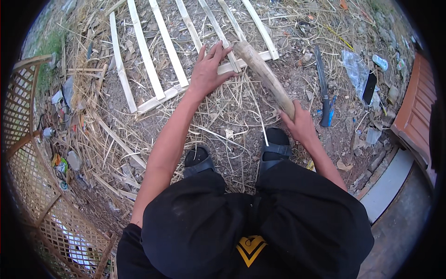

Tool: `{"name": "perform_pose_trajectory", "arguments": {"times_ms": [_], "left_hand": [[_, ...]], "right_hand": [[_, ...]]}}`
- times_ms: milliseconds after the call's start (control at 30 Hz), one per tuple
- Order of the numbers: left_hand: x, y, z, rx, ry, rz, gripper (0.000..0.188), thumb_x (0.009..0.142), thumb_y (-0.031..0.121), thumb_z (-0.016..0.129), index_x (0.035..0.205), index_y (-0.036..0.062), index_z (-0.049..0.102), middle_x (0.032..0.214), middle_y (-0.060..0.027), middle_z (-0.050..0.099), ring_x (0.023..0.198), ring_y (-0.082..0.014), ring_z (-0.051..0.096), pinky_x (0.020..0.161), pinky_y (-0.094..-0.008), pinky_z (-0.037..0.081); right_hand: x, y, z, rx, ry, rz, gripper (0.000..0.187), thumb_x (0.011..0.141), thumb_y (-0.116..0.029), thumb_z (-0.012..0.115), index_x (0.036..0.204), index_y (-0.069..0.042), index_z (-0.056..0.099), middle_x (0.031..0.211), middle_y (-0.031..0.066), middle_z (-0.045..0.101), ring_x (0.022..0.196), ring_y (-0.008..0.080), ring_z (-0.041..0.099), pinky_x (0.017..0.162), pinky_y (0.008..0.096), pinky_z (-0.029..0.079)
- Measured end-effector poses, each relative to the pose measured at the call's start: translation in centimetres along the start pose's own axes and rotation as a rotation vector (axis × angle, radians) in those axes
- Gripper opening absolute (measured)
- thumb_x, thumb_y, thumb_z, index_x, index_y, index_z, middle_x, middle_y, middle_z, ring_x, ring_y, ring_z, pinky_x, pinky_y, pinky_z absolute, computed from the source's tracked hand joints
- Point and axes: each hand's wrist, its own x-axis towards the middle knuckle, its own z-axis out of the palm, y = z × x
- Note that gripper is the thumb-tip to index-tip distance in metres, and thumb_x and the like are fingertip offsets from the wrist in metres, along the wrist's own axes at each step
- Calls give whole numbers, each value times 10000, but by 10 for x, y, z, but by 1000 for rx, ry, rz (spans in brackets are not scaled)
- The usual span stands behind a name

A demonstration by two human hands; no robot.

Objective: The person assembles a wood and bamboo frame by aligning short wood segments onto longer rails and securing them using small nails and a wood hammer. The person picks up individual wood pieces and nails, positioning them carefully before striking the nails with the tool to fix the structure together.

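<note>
A frame of pale bamboo slats [161, 42] lies on the ground in front of me, its slats running away from a crosspiece [169, 92] at the near end. My left hand [210, 69] is laid on the slats near that crosspiece, fingers spread. My right hand [300, 122] is wrapped round the near end of a thick wooden stick [265, 76]. The stick slants away to the left, and its far end is over the crosspiece, close to my left fingertips. Whether it touches the slats I cannot tell.
A machete [321, 74] with a dark handle lies right of the stick, beside something blue. Farther right are a clear plastic bag [353, 69] and a black flat object [370, 88]. Lattice panels [46, 204] stand at left. Bamboo shavings litter the ground around my sandals [199, 162].
</note>
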Motion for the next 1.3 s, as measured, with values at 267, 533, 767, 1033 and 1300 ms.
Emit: {"name": "perform_pose_trajectory", "arguments": {"times_ms": [267, 533, 767, 1033, 1300], "left_hand": [[-2, -4, -7, -33, 13, -9, 858, 791, 532, 810, 1490, 134, 515, 1523, -128, 526, 1433, -273, 465, 1265, -496, 225], [-2, -2, -7, -3, -42, -47, 885, 806, 578, 782, 1495, 113, 481, 1518, -156, 519, 1433, -306, 460, 1265, -491, 239], [-8, -2, -7, -55, 76, 22, 765, 810, 547, 794, 1395, 95, 596, 1392, -150, 634, 1412, -294, 497, 1260, -528, 229], [-16, 2, -10, 204, 143, 142, 325, 840, 345, 817, 1012, 74, 765, 1256, -28, 708, 1378, -253, 533, 1227, -514, 267], [-7, 12, -19, 186, 127, 182, 342, 864, 305, 797, 1043, 19, 742, 1120, -61, 709, 1169, -228, 622, 1159, -497, 335]], "right_hand": [[-11, -23, -11, 343, 248, -258, 457, 950, -420, 703, 1037, -3, 535, 760, 283, 676, 740, 500, 684, 632, 546, 526], [3, -37, -19, 46, 20, -109, 479, 942, -438, 702, 1057, -3, 536, 756, 297, 670, 752, 503, 688, 653, 550, 541], [-24, -35, -29, 122, 100, -106, 498, 937, -433, 718, 1115, 3, 555, 738, 289, 667, 719, 490, 691, 619, 531, 533], [-39, -17, -17, 150, 45, 71, 487, 940, -447, 717, 1065, 7, 594, 706, 265, 664, 662, 467, 686, 596, 506, 518], [-35, -29, -12, 280, 93, 63, 460, 945, -412, 721, 1007, 17, 567, 681, 248, 653, 626, 439, 680, 567, 484, 498]]}}
